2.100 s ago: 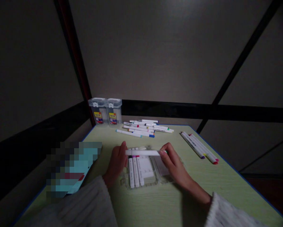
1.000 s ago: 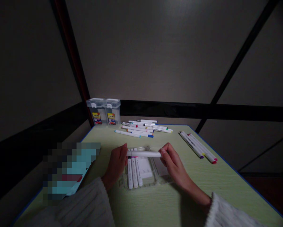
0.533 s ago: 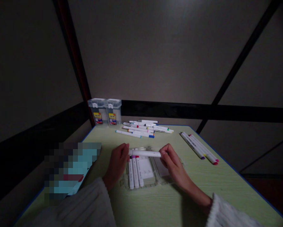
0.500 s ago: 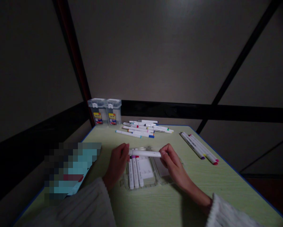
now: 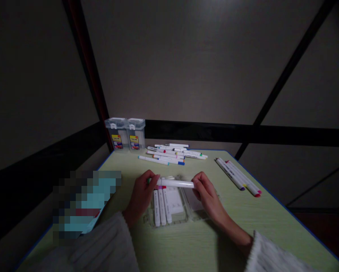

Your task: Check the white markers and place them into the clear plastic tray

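Observation:
A white marker [image 5: 176, 183] is held level between my two hands, above an open clear plastic case [image 5: 183, 222]. My left hand [image 5: 143, 190] is closed round its left end, where a bit of green shows at the fingers. My right hand [image 5: 205, 190] pinches the right end. Inside the left half of the case, several white markers lie side by side; one of them [image 5: 163, 207] has a purple end. A pale insert [image 5: 175, 202] lies beside them. The case's right half is partly covered by my right hand.
Two lidded clear boxes [image 5: 137, 138] with yellow labels stand at the back left corner. A loose pile of markers [image 5: 172, 155] lies at the back, and several more [image 5: 237, 175] lie at the right. A blurred-out turquoise item [image 5: 90, 204] rests at the left edge.
The fingers of my left hand have shifted slightly right along the marker, and its green end now shows. My right hand has barely moved.

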`<state>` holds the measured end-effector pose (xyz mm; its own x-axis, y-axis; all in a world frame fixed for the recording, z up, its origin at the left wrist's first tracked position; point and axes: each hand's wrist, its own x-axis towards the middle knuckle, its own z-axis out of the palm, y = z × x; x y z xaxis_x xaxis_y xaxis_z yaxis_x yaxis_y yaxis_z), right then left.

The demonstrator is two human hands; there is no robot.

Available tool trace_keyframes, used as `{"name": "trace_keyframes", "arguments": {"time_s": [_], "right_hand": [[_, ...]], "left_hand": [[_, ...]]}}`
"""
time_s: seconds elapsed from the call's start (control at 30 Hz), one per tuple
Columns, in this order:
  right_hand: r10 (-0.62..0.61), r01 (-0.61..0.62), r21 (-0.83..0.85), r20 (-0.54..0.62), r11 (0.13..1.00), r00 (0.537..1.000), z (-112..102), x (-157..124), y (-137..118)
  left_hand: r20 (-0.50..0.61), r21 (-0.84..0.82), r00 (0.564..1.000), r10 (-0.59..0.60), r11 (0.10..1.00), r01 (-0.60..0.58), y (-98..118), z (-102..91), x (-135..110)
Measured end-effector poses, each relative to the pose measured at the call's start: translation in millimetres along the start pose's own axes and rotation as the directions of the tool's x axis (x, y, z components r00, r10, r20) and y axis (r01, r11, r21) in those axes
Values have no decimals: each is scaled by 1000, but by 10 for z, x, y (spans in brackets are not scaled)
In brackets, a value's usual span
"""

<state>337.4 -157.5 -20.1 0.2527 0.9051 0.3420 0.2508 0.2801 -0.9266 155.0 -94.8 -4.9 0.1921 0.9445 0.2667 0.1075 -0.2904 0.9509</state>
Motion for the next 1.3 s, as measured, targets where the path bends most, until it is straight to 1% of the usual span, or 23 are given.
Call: {"name": "trace_keyframes", "arguments": {"time_s": [0.2, 0.37, 0.5, 0.6, 0.83, 0.97, 1.07, 1.2, 1.3], "right_hand": [[97, -95, 96, -26, 991, 995, -2, 33, 43], [180, -167, 170, -68, 971, 981, 2, 74, 88], [238, -219, 215, -64, 952, 969, 2, 100, 86], [256, -237, 223, -60, 946, 965, -9, 113, 78], [261, -246, 162, -83, 956, 962, -58, 141, 109], [223, -213, 122, -75, 969, 972, -60, 152, 125], [187, -180, 99, -70, 979, 980, -46, 130, 99], [130, -124, 62, -104, 990, 986, -36, 83, 47], [107, -104, 31, -104, 994, 989, -40, 64, 31]], "left_hand": [[21, 5, 1000, 19, 1000, -19, 47, 9, -15], [87, 25, 995, 44, 999, -47, 89, 18, -57], [124, 51, 990, 73, 996, -80, 78, 20, -80], [152, 66, 983, 100, 992, -111, 82, 19, -86], [203, 114, 974, 101, 985, -126, 122, 21, -101], [191, 122, 978, 81, 987, -105, 110, 25, -80], [182, 94, 980, 83, 990, -101, 76, 26, -78], [206, 14, 976, 74, 997, -78, 30, 38, -118], [190, -33, 980, 59, 998, -54, 38, 55, -140]]}}
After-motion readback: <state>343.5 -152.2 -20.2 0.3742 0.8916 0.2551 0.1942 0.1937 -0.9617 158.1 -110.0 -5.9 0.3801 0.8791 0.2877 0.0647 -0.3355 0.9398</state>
